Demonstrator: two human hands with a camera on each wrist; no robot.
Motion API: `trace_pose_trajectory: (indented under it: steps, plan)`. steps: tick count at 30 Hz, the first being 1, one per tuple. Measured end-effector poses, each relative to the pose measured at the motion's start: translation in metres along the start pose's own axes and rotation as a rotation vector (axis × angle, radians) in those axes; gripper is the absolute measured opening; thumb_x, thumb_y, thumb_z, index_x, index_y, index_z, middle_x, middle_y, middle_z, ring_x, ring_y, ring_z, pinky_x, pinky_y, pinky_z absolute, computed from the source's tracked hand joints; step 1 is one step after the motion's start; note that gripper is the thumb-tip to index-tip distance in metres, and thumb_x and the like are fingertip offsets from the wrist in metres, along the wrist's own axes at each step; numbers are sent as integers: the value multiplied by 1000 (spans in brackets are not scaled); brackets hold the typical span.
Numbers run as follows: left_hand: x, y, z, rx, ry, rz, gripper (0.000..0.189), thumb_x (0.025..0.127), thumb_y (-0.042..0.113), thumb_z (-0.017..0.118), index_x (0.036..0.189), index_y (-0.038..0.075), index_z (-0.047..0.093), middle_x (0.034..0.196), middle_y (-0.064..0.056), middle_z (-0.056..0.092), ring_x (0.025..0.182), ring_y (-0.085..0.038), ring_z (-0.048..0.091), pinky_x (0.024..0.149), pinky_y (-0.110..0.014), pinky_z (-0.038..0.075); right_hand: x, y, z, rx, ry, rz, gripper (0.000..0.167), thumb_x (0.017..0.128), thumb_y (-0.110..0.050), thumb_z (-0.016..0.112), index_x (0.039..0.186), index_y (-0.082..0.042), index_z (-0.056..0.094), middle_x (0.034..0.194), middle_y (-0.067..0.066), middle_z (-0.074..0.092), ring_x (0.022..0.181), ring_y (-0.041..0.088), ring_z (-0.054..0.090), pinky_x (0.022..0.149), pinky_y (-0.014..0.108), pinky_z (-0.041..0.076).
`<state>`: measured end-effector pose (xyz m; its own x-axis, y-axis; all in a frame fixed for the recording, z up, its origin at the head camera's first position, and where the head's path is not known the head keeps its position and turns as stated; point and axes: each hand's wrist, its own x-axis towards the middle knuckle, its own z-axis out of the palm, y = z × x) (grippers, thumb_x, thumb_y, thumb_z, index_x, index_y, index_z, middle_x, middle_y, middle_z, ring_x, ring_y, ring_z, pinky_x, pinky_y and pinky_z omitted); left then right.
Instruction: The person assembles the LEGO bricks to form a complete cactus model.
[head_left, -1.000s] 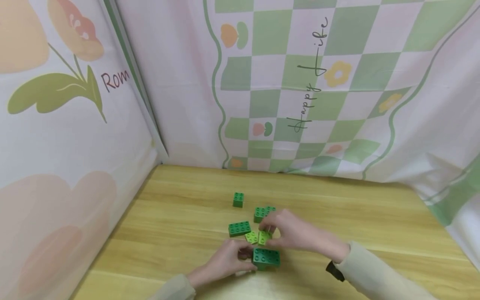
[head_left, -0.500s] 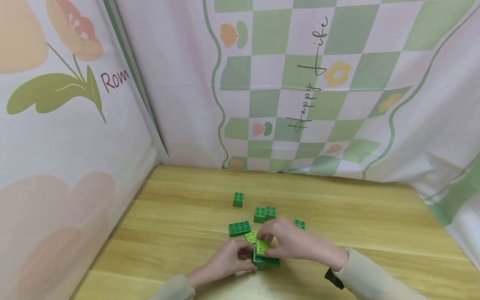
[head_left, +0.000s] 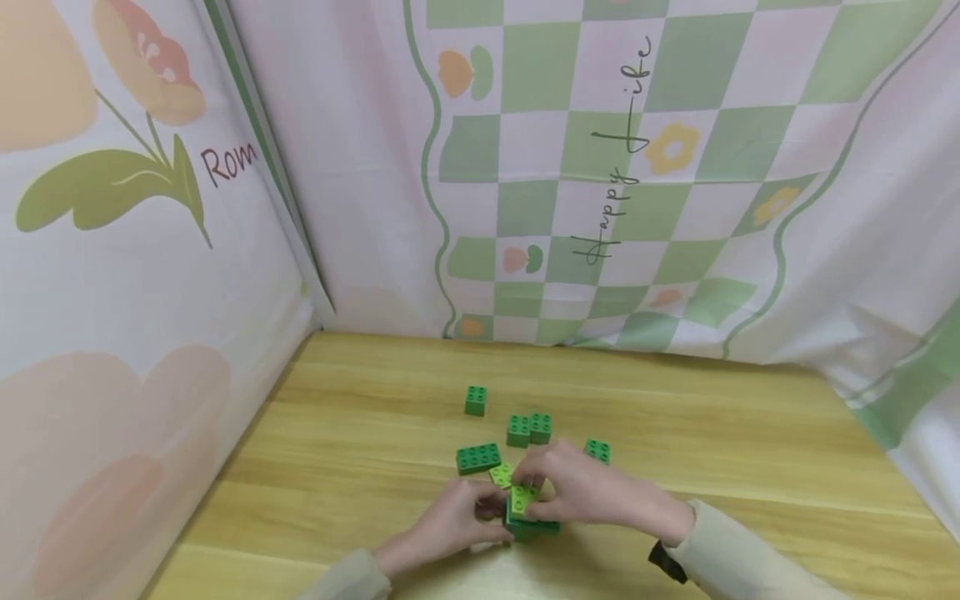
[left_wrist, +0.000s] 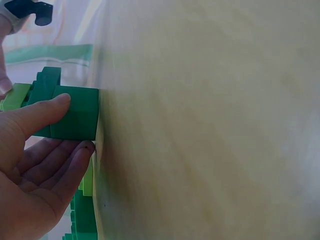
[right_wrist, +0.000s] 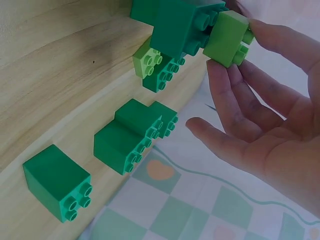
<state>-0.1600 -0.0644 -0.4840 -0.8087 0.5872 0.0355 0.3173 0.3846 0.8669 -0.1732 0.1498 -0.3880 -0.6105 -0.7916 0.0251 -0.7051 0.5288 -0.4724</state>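
My left hand (head_left: 448,521) grips a stack of dark green toy building bricks (left_wrist: 77,115), thumb on one side and fingers on the other. A wider eight-stud brick forms the top of that stack. Between thumb and fingertips, my right hand (head_left: 581,485) pinches a light green brick (right_wrist: 225,40), which lies right at the studs on the stack's left end. Just behind the stack, a second light green brick (head_left: 501,475) rests on the table, beside a long dark green brick (head_left: 478,457).
Two dark green bricks (head_left: 519,431) stand side by side farther back, with a single dark green brick (head_left: 476,401) behind them to the left. Another dark green brick (head_left: 597,451) sits beyond my right hand. Printed curtains (head_left: 375,208) border the wooden table (head_left: 375,400).
My right hand has brought the light green brick from the table toward me, onto the top of the stack. The left hand keeps its hold in the same place.
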Motion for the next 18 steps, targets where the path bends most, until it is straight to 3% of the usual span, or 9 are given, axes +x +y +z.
trace_pose_trajectory:
  steps: [11,18]
  plan:
    - [1,1,1,36,19,1,33,76,14,84,106,9,73,102,-2,76,87,0,69,78,-10,56,-4,-1,5,2,21,-23,26,82,-14,78,107,-8,73,99,-1,72,84,-1,62,72,18,57]
    - [1,0,0,12,7,-2,32,77,14,84,107,10,73,103,-2,76,88,1,68,79,-10,56,-10,-3,12,-13,120,-40,27,81,-13,79,106,-8,70,99,-1,72,84,2,63,72,20,58]
